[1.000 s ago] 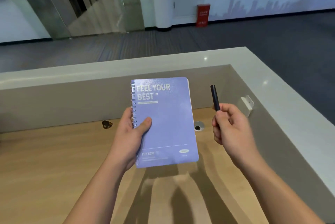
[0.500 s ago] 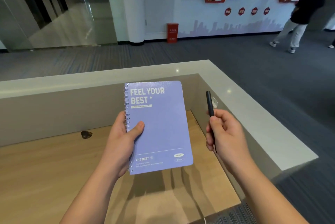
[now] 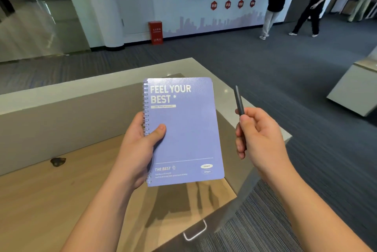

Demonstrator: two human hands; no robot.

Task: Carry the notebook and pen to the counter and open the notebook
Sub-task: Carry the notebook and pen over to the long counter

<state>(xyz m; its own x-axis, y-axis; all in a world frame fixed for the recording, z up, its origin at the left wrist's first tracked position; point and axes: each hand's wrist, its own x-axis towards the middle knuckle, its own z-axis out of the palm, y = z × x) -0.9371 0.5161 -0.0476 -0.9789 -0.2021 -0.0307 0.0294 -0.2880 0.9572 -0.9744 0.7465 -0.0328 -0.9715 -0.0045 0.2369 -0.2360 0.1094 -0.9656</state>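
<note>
Wooden desk (image 3: 61, 200) below | left hand (image 3: 136, 149) grips closed notebook (image 3: 183, 131) | right hand (image 3: 261, 139) grips pen (image 3: 239, 98)

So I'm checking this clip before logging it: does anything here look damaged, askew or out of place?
Nothing much stands out. The notebook is closed and undamaged in the left hand, and the right hand holds the pen. One small oddity: a dark, irregular object lies on the wooden desk; I can't identify it.
</note>
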